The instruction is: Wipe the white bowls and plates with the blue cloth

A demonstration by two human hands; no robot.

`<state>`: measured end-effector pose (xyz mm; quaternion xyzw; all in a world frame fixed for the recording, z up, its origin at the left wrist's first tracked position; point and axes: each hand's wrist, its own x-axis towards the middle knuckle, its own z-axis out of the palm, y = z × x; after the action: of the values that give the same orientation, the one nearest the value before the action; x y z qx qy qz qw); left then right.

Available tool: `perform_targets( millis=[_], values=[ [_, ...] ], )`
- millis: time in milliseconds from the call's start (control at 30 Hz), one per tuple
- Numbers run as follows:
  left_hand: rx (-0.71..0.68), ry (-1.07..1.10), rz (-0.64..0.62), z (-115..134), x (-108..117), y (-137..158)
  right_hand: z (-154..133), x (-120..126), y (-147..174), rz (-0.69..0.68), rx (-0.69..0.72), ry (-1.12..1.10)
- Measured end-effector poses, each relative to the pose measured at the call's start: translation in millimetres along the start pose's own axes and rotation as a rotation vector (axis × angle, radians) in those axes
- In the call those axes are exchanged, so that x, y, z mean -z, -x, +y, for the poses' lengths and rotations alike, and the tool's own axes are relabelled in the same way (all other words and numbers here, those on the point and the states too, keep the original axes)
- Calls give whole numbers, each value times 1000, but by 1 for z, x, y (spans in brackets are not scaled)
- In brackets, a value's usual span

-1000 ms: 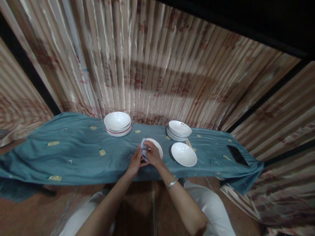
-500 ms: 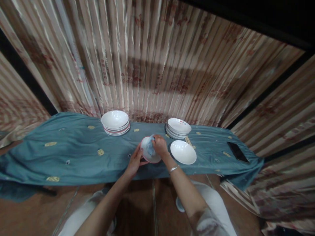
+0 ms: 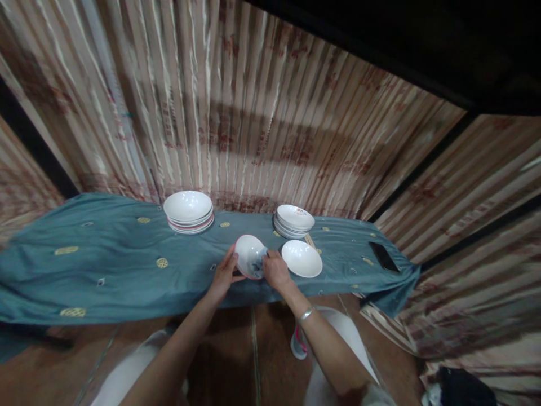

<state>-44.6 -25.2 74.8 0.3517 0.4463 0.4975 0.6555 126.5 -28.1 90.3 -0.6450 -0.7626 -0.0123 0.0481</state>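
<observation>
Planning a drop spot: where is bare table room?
Free: teal cloth left of the left bowl stack; patch between plain bowl and dark slab. Crowded: centre, with left hand, right hand, red-rimmed bowl, plain bowl and right bowl stack.

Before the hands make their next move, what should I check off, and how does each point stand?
1. Left hand gripping the red-rimmed bowl: ok.
2. Blue cloth in the right hand, at the bowl's inside: ok.
3. Right hand clear of the loose white bowl: cannot tell, they look very close.
4. Left stack and right stack standing upright: ok.
5. Phone away from both hands: ok.
</observation>
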Motion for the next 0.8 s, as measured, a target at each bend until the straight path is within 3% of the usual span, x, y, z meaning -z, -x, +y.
perform_targets(
  millis=[167, 400, 600, 800],
  values=[
    [-28, -59, 13, -1, -2, -2, -6, 8, 17, -119, 102, -42],
    [-74, -94, 6, 6, -2, 5, -16, 2, 1, -182, 226, -428],
    [-29, -77, 88, 3, 1, -1, -32, -12, -22, -2, 205, -731],
    [-8, -68, 84, -5, 5, -7, -43, -23, -36, 183, 119, -810]
  ],
)
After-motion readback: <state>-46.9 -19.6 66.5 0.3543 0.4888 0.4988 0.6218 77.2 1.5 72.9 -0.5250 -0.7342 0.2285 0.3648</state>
